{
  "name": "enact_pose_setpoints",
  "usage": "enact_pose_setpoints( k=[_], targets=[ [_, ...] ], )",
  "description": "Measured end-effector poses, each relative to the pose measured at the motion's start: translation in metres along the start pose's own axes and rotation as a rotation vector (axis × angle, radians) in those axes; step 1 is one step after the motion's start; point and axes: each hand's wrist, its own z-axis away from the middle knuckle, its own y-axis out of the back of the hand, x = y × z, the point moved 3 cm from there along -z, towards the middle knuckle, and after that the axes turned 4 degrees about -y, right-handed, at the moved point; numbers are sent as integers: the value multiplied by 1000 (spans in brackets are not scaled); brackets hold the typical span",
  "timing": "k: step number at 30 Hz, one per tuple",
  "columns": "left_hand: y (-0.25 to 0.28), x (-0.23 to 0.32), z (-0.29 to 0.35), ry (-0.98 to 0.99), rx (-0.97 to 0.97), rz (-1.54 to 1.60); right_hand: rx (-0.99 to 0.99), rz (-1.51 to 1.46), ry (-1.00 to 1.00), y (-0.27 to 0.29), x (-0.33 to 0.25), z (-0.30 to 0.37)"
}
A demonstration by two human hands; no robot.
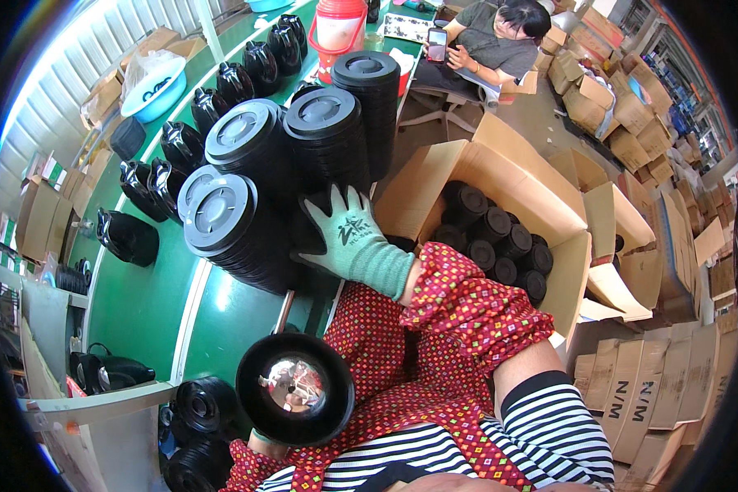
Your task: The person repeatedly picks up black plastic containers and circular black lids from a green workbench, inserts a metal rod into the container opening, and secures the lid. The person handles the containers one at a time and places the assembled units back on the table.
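By five black stacks [324,115] the right hand [348,236] splays, one bowl [297,389] hiding the left hand's [267,445] grip.

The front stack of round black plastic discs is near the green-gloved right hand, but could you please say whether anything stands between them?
Nothing visible stands between the right hand and the front stack. The hand is spread close beside it, though against its dark side I cannot tell whether they touch.
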Motion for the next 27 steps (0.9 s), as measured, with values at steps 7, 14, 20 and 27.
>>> enact_pose_setpoints(
  k=[7,14,20,27],
  targets=[
    [19,-3,16,-31,62,59,-125,132,-116,-11,-14,-10],
    [15,-5,17,-64,26,245,70,131,-80,-8,-6,0],
    [-4,-8,5,34,-149,804,226,-554,168,81,-18,110],
    [-3,-56,-16,0,-341,803,93,-707,323,91,-11,216]
  ],
)
